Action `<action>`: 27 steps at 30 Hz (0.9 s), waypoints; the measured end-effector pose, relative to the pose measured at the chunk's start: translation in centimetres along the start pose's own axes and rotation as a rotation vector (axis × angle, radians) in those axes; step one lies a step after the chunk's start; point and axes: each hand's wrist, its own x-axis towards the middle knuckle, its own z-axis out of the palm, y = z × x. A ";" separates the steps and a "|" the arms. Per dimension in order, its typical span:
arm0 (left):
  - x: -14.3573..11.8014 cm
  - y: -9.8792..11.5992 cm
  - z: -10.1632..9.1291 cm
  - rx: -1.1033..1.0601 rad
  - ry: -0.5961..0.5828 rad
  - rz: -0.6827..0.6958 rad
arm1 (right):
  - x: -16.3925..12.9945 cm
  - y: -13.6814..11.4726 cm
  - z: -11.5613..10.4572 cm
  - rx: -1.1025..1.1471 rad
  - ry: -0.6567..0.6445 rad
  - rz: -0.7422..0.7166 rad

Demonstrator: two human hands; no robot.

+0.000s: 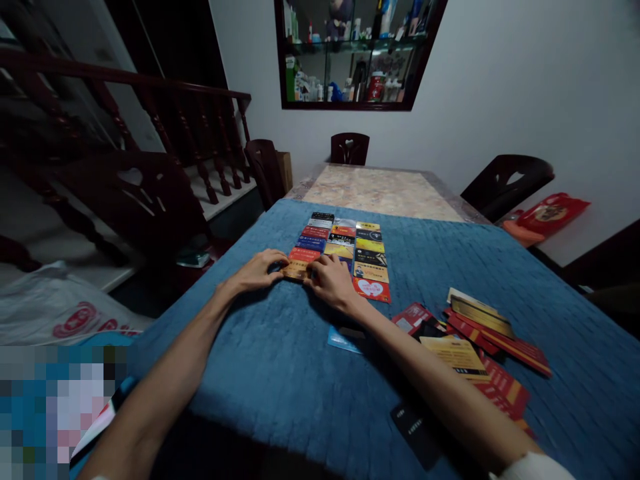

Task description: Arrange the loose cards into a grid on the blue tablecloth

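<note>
A gold card (296, 269) lies at the near end of the left column of overlapping cards. My left hand (261, 268) grips its left edge between thumb and fingers. From the right, my right hand (332, 280) has its fingers closed on the card's other edge, and partly covers the middle column. The cards form three columns on the blue cloth (240, 373). At the near end of the right column is a red card with a white heart (371, 289). A light blue card (345, 339) lies apart, partly hidden by my right forearm.
A loose pile of red and gold cards (500, 333) spreads to the right, partly behind my right forearm. Nearer is a black card (415, 433). Chairs, including a far one (350, 148), stand around the table. A white plastic bag (60, 300) is at the left.
</note>
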 end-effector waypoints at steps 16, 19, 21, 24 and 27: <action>-0.1 -0.7 1.1 0.024 0.002 0.011 | -0.1 0.1 1.5 -0.066 -0.007 0.031; -0.1 -0.7 1.1 0.029 0.000 0.010 | -0.1 0.1 1.5 -0.075 -0.006 0.036; -0.2 -0.6 1.0 0.030 -0.004 0.009 | -0.1 0.1 1.5 -0.080 -0.002 0.035; -0.2 -0.6 1.0 0.034 -0.003 -0.004 | -0.1 0.2 1.5 -0.086 0.003 0.030; -0.2 -0.7 1.1 0.046 -0.009 -0.025 | -0.1 0.3 1.5 -0.085 0.005 0.024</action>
